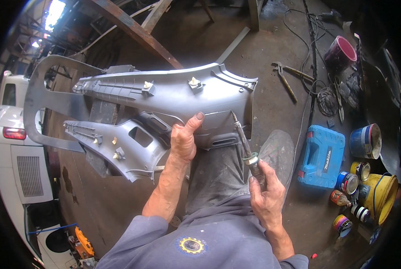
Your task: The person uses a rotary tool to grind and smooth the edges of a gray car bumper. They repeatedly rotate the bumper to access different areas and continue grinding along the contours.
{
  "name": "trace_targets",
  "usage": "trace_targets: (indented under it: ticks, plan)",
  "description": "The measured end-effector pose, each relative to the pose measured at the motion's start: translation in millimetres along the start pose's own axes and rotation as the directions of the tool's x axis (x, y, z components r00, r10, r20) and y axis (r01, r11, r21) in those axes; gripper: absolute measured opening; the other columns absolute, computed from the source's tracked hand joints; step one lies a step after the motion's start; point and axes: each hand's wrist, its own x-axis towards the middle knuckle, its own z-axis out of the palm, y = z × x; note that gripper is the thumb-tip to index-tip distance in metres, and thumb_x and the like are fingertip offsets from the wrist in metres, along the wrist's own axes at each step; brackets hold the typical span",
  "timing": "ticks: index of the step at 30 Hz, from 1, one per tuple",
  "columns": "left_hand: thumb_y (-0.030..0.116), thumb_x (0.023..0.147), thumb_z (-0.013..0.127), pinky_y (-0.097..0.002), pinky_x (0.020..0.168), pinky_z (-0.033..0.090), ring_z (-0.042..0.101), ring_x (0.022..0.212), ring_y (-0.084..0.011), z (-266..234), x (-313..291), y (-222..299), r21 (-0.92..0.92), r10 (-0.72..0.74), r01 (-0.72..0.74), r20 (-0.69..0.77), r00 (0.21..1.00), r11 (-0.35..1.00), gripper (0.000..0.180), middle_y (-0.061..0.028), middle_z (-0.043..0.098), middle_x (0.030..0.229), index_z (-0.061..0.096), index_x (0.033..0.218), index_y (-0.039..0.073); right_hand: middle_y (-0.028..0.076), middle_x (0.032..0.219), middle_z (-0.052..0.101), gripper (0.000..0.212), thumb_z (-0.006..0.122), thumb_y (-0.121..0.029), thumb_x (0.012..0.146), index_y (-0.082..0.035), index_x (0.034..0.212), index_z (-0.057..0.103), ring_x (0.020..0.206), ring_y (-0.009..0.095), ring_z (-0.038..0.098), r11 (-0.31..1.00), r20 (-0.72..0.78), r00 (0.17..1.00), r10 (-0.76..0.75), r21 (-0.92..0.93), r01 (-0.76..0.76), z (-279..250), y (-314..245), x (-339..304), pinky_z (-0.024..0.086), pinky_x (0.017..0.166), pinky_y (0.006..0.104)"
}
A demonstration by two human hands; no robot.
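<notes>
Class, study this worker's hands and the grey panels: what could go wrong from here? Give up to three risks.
1. The pointed tool in the right hand could slip toward the bare left hand, whose thumb is near the same thin line; if hot, it might burn.
2. Its tip is at that line on the larger grey panel, so too much pressure might mark the surface.
3. A dropped tool could land on the trousers below.
</notes>
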Motion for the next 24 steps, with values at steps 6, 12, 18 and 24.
trace_targets:
  ticks: [6, 12, 18, 24]
  plan:
    - [0.020, 0.087, 0.077, -0.0299, 0.096, 0.046, 0.065, 0.100, -0.0161, -1, 1, 0, -0.005, -0.048, 0.048, -0.024, 0.999, 0.999, 0.029, -0.0082, 0.072, 0.103, 0.072, 0.103, -0.004, 0.021, 0.104, 0.070, 0.042, 0.068, 0.004, 0.081, 0.003, 0.123, 0.062, 0.089, 0.033, 0.073, 0.998, -0.017, 0.998, -0.054, -0.028, 0.053, 0, -1, 2, 0.058, 0.077, 0.0386]
    - [0.021, 0.087, 0.075, -0.0309, 0.099, 0.044, 0.064, 0.102, -0.0160, -4, 5, -5, -0.079, -0.094, 0.089, -0.070, 0.993, 0.993, 0.030, -0.0071, 0.071, 0.104, 0.072, 0.105, -0.003, 0.019, 0.101, 0.070, 0.044, 0.068, 0.004, 0.080, 0.002, 0.123, 0.062, 0.085, 0.029, 0.074, 0.996, -0.028, 0.996, -0.080, -0.044, 0.079, -3, -1, 3, 0.058, 0.072, 0.0362]
    - [0.019, 0.086, 0.075, -0.0317, 0.098, 0.046, 0.064, 0.101, -0.0170, -11, 8, -6, -0.090, -0.143, 0.140, -0.027, 0.989, 0.986, 0.028, -0.0075, 0.071, 0.102, 0.072, 0.103, -0.003, 0.017, 0.100, 0.070, 0.045, 0.069, 0.004, 0.080, 0.001, 0.124, 0.063, 0.084, 0.028, 0.074, 0.997, -0.029, 0.997, -0.072, -0.044, 0.071, -4, -2, 3, 0.058, 0.070, 0.0350]
    - [0.017, 0.084, 0.072, -0.0313, 0.093, 0.049, 0.066, 0.094, -0.0176, -11, 11, -6, -0.114, -0.164, 0.166, 0.031, 0.986, 0.979, 0.026, -0.0078, 0.072, 0.099, 0.072, 0.101, -0.003, 0.017, 0.098, 0.070, 0.046, 0.069, 0.004, 0.079, 0.000, 0.125, 0.064, 0.082, 0.027, 0.074, 0.997, -0.014, 0.998, -0.060, -0.047, 0.060, -10, -5, 6, 0.058, 0.069, 0.0344]
